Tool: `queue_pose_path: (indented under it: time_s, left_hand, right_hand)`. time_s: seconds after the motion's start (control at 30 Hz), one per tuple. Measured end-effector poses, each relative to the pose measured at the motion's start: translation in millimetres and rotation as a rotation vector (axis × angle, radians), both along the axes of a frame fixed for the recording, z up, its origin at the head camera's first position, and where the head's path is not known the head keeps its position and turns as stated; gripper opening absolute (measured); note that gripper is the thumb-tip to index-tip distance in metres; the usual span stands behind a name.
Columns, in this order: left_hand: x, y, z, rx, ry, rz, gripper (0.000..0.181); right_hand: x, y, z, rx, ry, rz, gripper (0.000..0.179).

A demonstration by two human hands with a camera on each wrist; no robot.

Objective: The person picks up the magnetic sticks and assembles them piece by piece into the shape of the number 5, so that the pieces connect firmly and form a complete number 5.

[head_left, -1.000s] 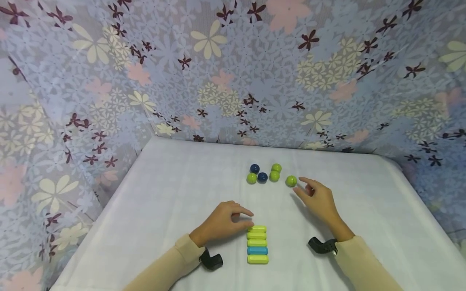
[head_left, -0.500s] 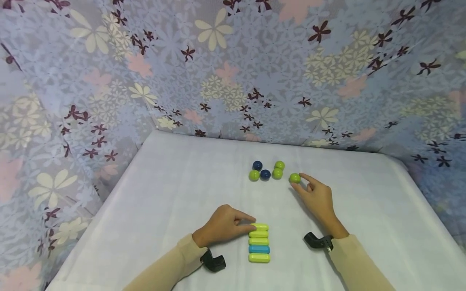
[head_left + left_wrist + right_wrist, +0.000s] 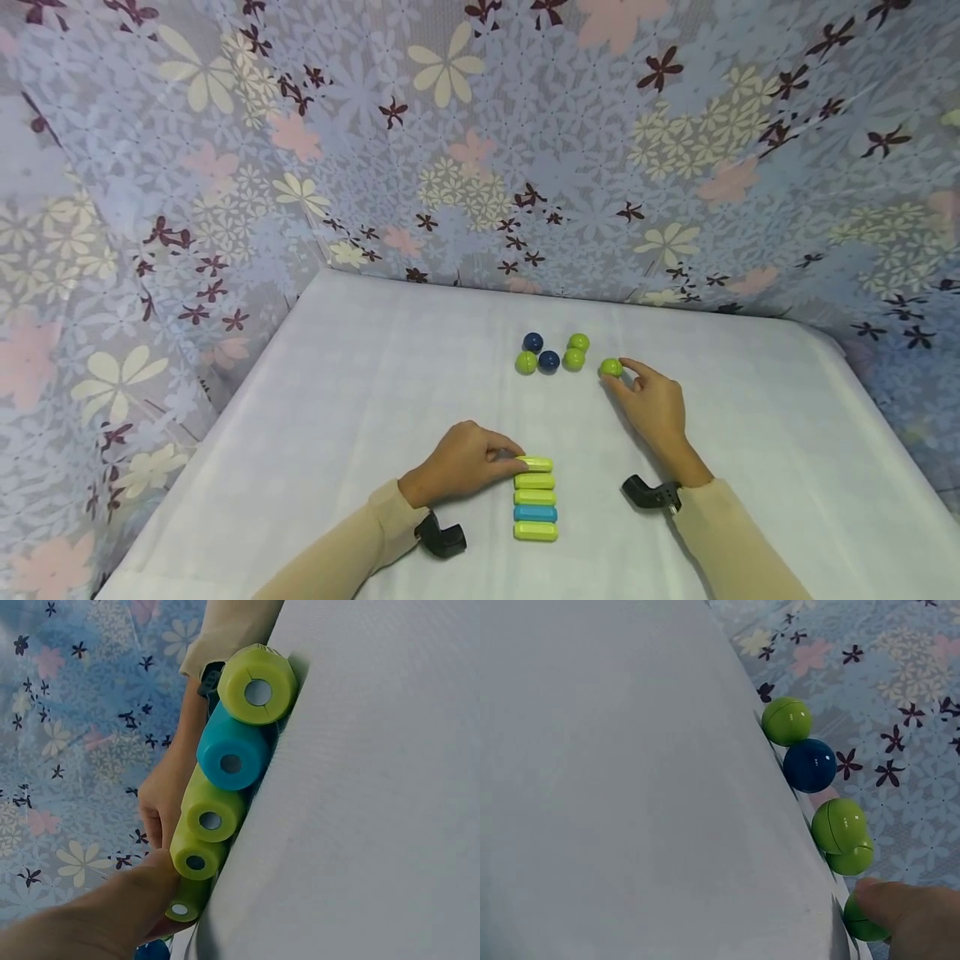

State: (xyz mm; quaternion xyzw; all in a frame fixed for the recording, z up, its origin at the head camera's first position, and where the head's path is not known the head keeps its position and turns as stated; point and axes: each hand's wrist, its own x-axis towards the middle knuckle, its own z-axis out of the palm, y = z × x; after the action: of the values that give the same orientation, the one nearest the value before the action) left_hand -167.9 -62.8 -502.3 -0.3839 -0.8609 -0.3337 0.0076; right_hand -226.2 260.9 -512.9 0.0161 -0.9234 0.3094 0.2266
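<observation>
My left hand [image 3: 468, 460] pinches the end of a yellow-green rod [image 3: 538, 463], the farthest in a row of short rods lying side by side. Nearer me in that row are more yellow-green rods [image 3: 535, 531] and one blue rod [image 3: 536, 513]. The left wrist view shows a round metal disc in the end of each rod, as on the blue rod [image 3: 234, 756]. Farther right, my right hand [image 3: 654, 408] holds a green ball [image 3: 611, 367] between thumb and index finger. In the right wrist view the thumb covers part of that ball [image 3: 864, 921].
Left of the held ball, a loose group has two dark blue balls [image 3: 549, 361] and several green balls [image 3: 574, 359]. The white-covered table [image 3: 375, 367] ends at a floral curtain [image 3: 480, 150] behind and at the left. Black camera mounts [image 3: 441, 537] project from both wrists.
The left thumb and fingers have come together on the farthest rod, which now lies slightly apart from its neighbour. The right fingers, apart from the green ball earlier, have closed on it.
</observation>
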Motion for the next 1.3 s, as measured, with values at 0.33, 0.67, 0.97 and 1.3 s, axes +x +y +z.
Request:
queue_pose_path:
  time_s: [0.33, 0.67, 0.97, 1.3]
  left_hand:
    - [2.1, 0.7, -3.3, 0.077, -0.106, 0.046, 0.024]
    - [5.6, 3.0, -4.9, 0.147, -0.122, 0.077, 0.024]
    - [1.2, -1.3, -1.5, 0.144, -0.080, 0.098, 0.025]
    - [-4.9, 2.8, -5.3, 0.121, -0.002, 0.116, 0.023]
  right_hand:
    - [26.9, -9, 0.0, 0.004, -0.090, 0.047, 0.048]
    - [68.8, -27, -0.3, 0.013, -0.066, 0.120, 0.044]
    - [103.1, -51, 2.2, -0.001, -0.080, 0.197, 0.040]
    - [110.6, -66, 3.5, 0.016, -0.061, 0.249, 0.039]
